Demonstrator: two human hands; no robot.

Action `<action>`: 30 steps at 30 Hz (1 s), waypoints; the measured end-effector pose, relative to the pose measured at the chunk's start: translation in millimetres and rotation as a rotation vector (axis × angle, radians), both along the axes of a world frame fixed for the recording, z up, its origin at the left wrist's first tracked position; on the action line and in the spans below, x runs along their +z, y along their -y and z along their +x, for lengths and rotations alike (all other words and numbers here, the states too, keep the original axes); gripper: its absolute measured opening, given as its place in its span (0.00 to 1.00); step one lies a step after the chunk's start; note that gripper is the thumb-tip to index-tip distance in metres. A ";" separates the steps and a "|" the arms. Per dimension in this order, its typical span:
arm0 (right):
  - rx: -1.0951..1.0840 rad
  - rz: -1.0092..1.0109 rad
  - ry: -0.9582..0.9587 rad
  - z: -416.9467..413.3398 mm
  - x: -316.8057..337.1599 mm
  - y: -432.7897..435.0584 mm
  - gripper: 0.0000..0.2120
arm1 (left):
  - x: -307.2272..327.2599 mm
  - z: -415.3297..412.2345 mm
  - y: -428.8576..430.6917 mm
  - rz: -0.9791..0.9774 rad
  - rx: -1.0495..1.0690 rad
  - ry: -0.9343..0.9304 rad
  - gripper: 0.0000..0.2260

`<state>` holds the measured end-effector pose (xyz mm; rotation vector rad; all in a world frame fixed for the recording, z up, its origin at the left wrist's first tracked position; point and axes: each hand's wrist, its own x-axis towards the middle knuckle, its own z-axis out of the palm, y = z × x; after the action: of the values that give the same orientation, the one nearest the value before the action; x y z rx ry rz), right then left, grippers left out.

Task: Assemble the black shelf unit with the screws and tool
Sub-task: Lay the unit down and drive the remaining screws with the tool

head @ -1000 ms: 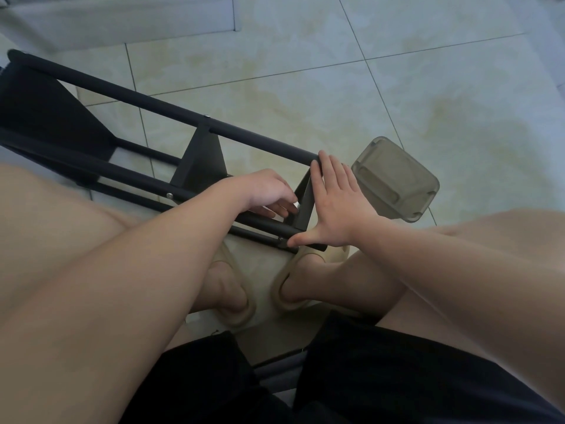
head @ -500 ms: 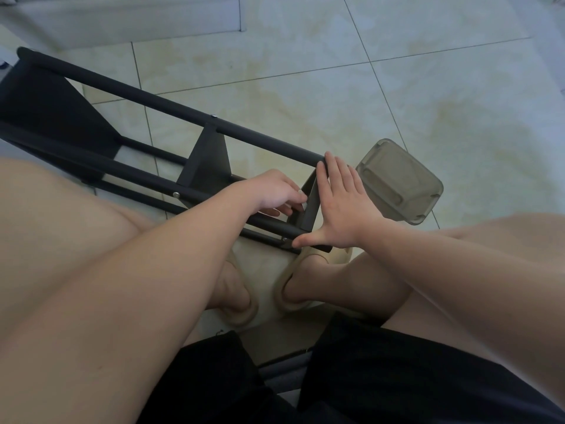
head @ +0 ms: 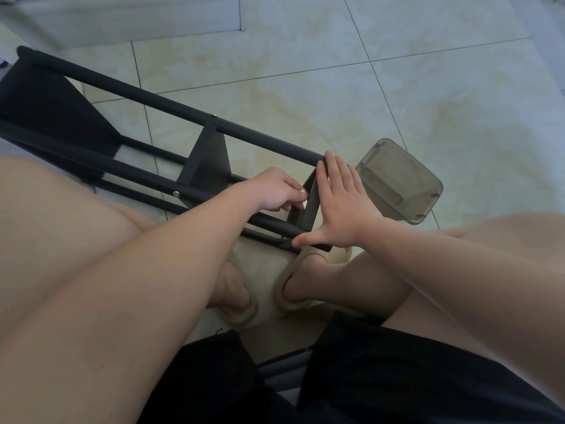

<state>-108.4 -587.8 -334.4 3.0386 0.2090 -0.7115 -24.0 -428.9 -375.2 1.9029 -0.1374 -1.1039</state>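
Note:
The black shelf unit [head: 171, 108] lies on its side on the tiled floor, its round rails running from upper left to centre. A black end panel [head: 310, 206] sits between the rail ends. My right hand [head: 342, 206] presses flat against the outer face of that panel, fingers spread, thumb on the lower rail's end. My left hand [head: 275, 191] is curled at the panel's inner face, fingertips pinched on something small and pale; what it is cannot be made out. Silver screw heads [head: 176, 193] show on the rails.
A translucent grey plastic container [head: 400, 182] lies tipped on the floor right beside my right hand. My bare legs and feet in beige slippers [head: 293, 289] sit just below the shelf's end. A grey ledge [head: 122, 16] runs along the top left.
Both hands stay at the end panel. My left hand's fingertips have shifted slightly toward the panel; the view has drifted a little.

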 end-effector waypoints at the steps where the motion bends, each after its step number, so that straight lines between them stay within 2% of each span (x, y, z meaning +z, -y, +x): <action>1: 0.000 0.000 0.000 0.0 0.0 0.0 0.76 | -0.1 0.1 -0.2 0.007 -0.008 0.004 0.04; 8: -0.004 0.001 -0.004 0.6 -0.9 0.1 0.76 | -1.6 -1.3 -1.7 0.083 -0.124 0.047 0.07; 13: -0.005 0.005 0.000 0.3 -0.9 -0.2 0.76 | -2.2 1.0 -1.6 0.050 -0.048 0.016 0.06; 30: -0.005 0.005 -0.003 0.4 -0.5 -0.3 0.76 | 2.8 -1.1 -0.6 0.077 -0.123 0.049 0.06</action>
<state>-108.1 -587.4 -334.8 3.0444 0.2034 -0.7168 -25.1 -428.2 -372.5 2.0131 -0.2453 -1.1600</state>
